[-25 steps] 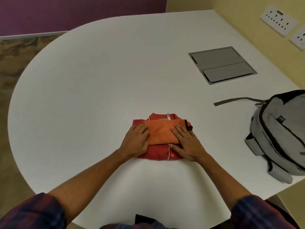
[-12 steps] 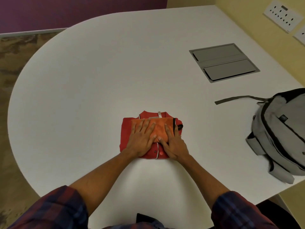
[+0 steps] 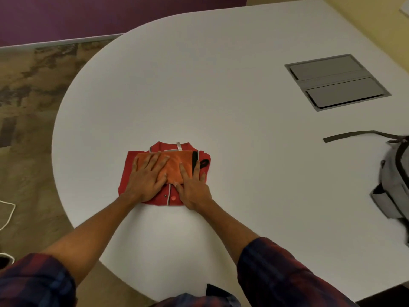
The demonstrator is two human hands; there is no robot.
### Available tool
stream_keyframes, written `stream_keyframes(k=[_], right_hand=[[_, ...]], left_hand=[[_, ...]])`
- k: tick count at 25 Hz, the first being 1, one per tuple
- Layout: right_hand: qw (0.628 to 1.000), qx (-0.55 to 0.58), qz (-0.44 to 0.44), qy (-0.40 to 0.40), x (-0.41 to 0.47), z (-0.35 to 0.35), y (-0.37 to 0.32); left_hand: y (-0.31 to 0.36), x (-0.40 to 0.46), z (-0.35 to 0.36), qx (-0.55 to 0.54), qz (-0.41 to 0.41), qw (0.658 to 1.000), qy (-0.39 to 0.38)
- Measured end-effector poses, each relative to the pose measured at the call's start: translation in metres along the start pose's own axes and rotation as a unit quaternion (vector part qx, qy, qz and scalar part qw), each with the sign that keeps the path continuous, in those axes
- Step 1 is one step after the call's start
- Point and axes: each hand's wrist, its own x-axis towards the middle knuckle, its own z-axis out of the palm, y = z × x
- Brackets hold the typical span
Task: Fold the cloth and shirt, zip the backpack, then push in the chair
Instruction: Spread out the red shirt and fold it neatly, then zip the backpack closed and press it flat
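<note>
Pressing flat, both hands (image 3: 170,182) cover the folded cloth (image 3: 177,166) (atop the shirt (image 3: 130,167)).

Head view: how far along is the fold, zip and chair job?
Done, by the look: the red shirt and orange cloth lie folded, cloth on top. In hand: left hand and right hand press flat on the stack. Left: the grey backpack lies untouched at the table edge; no chair is visible.
</note>
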Motion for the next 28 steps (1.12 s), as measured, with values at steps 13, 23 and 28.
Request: stream_keyframes(k=[13,23,28], right_hand=[[0.969,0.034,-0.085,0.230,-0.038,-0.048,0.025],[0.971,0.049,0.058,0.225,-0.148,-0.125,0.224],[0.955,0.052,0.142,0.256,-0.198,-0.167,0.343]], left_hand=[[0.062,-0.003,-0.043,-0.171,0.009,0.970,0.172],[0.285,0.028,-0.015,-0.283,0.065,0.957,0.024],[0.399,0.046,-0.003,-0.337,0.083,0.938,-0.025]])
